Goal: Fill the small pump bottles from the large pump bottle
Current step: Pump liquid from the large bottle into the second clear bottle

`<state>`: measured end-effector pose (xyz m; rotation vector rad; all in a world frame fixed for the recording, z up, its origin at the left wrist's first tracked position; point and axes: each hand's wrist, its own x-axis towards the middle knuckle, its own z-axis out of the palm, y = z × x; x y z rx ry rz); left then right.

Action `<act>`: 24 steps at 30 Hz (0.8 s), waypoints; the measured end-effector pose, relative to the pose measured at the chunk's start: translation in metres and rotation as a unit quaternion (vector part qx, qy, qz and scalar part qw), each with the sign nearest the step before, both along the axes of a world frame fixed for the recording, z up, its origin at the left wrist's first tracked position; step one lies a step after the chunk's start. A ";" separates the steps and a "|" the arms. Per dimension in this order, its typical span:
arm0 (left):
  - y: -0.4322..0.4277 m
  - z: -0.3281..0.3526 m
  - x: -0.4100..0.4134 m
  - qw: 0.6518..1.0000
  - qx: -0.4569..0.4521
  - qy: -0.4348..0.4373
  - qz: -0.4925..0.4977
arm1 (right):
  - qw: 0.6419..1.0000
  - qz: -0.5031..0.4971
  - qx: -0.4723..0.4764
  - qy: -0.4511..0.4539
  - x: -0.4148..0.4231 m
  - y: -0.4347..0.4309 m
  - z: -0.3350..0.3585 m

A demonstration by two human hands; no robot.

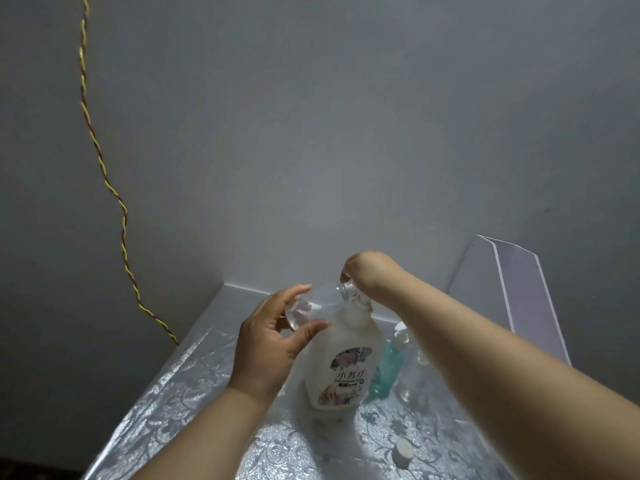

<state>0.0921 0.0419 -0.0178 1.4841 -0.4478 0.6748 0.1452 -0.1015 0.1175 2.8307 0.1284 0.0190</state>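
Observation:
The large white pump bottle (343,358), with a floral label, stands upright on the table. My right hand (367,275) is bent down over its top, and its fingers curl round the clear pump head (348,292). My left hand (273,341) grips a small clear bottle (311,306), which lies tilted on its side in the air with its mouth toward the pump's nozzle. Just right of the large bottle stand a small teal bottle (384,372) and a small clear bottle (412,379), partly hidden by my right forearm.
The table (194,393) has a shiny silver floral cover and sits in a corner of grey walls. A white pump cap (403,453) lies on it at the front right. A white board (519,289) leans at the back right. A twisted yellow-red wire (104,168) hangs at the left.

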 end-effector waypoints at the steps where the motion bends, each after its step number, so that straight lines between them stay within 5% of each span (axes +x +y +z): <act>1: 0.000 0.000 0.000 1.000 -0.006 0.001 -0.004 | 1.000 -0.006 0.016 -0.012 -0.002 0.000 0.002; 6: -0.002 0.002 -0.002 1.000 0.003 0.001 -0.005 | 0.997 0.028 0.027 -0.068 -0.004 -0.002 0.007; 16: 0.000 -0.007 0.004 0.999 -0.022 0.009 -0.023 | 0.995 -0.036 -0.044 0.076 0.001 0.008 0.004; 21: -0.002 -0.007 0.005 0.999 -0.020 0.006 -0.031 | 0.998 0.025 -0.054 -0.005 0.004 0.004 0.013; 24: -0.003 -0.006 0.005 1.000 -0.012 -0.002 -0.020 | 0.992 -0.043 -0.064 0.100 0.012 0.010 0.012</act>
